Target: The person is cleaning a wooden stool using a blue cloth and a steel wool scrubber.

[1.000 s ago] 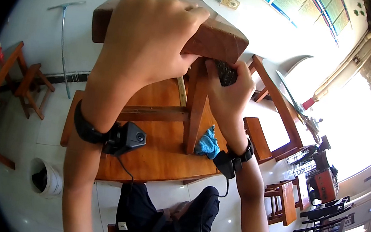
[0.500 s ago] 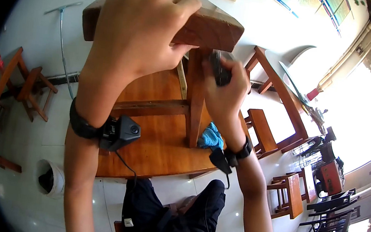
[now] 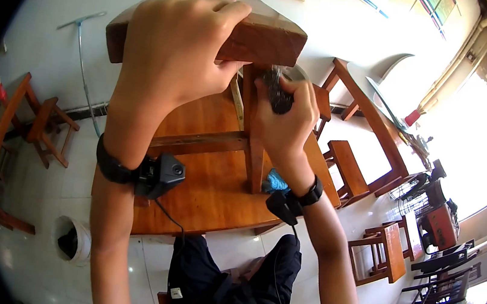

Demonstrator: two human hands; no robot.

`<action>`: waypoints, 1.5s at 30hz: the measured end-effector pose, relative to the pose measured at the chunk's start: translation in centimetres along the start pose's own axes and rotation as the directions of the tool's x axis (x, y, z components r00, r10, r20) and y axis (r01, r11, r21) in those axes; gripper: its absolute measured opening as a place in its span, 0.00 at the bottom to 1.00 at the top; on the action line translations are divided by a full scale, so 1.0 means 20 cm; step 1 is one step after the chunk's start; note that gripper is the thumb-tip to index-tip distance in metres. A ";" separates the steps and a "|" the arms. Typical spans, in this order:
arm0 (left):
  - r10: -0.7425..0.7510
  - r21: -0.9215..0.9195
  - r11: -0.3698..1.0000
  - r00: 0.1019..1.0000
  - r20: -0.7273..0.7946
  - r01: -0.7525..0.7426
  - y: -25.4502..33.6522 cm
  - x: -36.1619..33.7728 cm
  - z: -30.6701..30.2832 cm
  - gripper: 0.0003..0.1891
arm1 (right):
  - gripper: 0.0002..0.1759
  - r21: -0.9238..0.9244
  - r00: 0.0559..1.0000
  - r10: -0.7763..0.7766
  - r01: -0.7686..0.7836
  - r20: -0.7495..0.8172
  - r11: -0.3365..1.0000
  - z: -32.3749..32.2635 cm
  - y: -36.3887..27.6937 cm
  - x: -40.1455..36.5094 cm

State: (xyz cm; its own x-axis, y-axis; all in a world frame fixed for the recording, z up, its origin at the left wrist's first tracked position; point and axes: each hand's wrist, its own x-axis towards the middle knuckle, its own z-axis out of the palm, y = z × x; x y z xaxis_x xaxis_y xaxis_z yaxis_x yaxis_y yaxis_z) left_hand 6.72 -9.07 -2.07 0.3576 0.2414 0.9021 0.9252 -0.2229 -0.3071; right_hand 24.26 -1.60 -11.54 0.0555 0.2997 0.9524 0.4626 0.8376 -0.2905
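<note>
A wooden stool [image 3: 269, 40] stands on the round wooden table [image 3: 188, 206], its thick seat facing me. My left hand [image 3: 173, 52] is closed over the near edge of the seat, thumb under it and fingers on top. Just below the seat, my right hand [image 3: 287, 118] is closed around a dark steel wool scourer [image 3: 278, 92] with shiny strands. It holds the scourer against the upper part of the stool's leg [image 3: 253, 159]. A blue cloth [image 3: 276, 181] lies on the table by the foot of that leg, partly behind my right wrist.
A white bin [image 3: 74, 242] stands on the floor at left. Wooden stools [image 3: 386, 251] and an upturned table frame [image 3: 374, 125] are to the right, with a fan [image 3: 414, 194] beyond. A long-handled squeegee [image 3: 82, 56] leans on the wall. Cables run from both wrist cameras.
My right hand and the scourer have shifted slightly left along the leg's top. The view has turned a little; my left hand keeps its hold on the seat.
</note>
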 end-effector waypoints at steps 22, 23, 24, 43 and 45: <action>-0.035 -0.011 0.999 0.998 0.045 0.036 0.03 0.00 -0.01 0.26 | 0.14 0.060 0.991 0.101 -0.106 0.083 0.993 -0.09 0.07 -0.24; -0.038 -0.018 0.999 0.997 0.062 0.039 0.02 0.01 -0.01 0.26 | 0.15 0.065 0.996 0.056 -0.060 0.066 0.996 -0.08 0.05 -0.15; -0.027 -0.009 1.000 0.998 0.055 0.027 0.01 0.02 0.00 0.26 | 0.15 0.067 0.999 0.009 -0.012 0.049 0.998 -0.06 0.03 -0.06; -0.022 0.003 1.000 0.999 0.049 0.022 0.00 0.01 0.01 0.30 | 0.18 0.159 0.880 0.376 -0.431 0.290 0.888 -0.15 0.05 -0.10; -0.036 0.002 0.999 0.997 0.071 0.036 0.01 0.00 0.01 0.30 | 0.23 0.257 0.832 0.426 -0.525 0.356 0.811 -0.17 0.04 -0.13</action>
State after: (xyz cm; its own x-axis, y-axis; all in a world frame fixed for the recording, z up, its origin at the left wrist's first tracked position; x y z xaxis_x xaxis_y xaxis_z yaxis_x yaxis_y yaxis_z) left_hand 6.87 -8.94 -2.10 0.3318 0.3156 0.8890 0.9378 -0.2122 -0.2747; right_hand 27.42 -3.23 -14.00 -0.0714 0.7686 0.6358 0.1188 0.6394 -0.7596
